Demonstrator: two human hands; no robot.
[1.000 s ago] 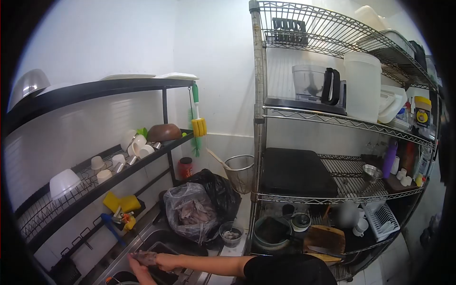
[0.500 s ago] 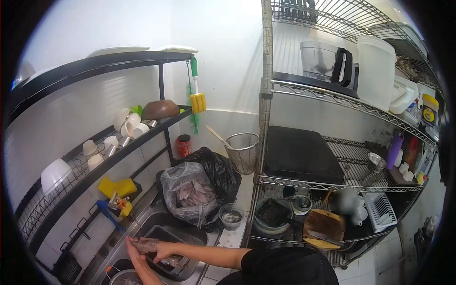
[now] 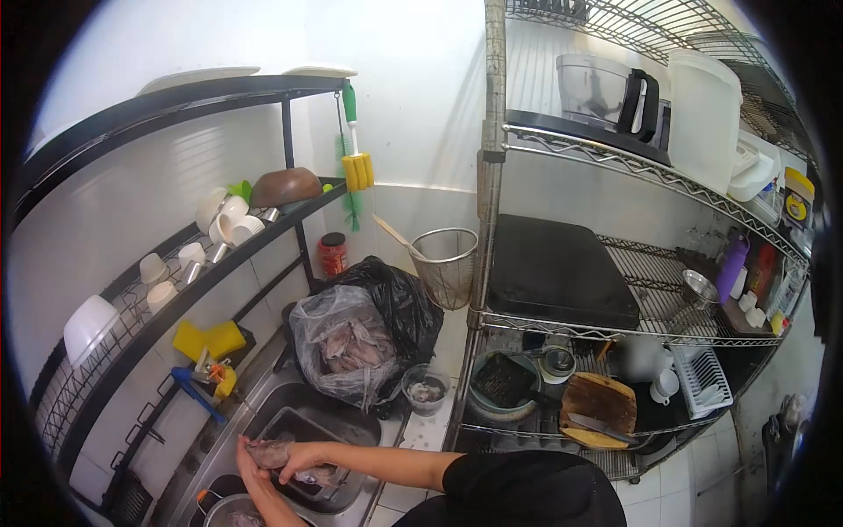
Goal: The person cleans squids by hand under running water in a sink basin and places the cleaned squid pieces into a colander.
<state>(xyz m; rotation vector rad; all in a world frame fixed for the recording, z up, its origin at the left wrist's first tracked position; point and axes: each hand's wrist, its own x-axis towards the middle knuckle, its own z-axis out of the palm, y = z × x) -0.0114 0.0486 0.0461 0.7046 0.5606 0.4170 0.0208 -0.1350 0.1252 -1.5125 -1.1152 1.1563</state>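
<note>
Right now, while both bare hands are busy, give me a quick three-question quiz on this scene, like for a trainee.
1. True or false: the long metal knife lies on the brown wooden board.
2. Which hangs from the black metal rack? A) purple bottle B) green-handled brush C) red jar
3. What is between the left hand and the right hand?

Key: 1. True. 2. B. 3. A soft, pinkish-grey piece.

Bright, diffuse light whitens the wall (image 3: 404,105) above the right hand (image 3: 305,458), with soft slanting shadows. Wide-lens distortion bows the black rack (image 3: 195,288) left of the hand and blackens the corners; to the hand's right, one pale patch (image 3: 643,365) is blurred.
</note>
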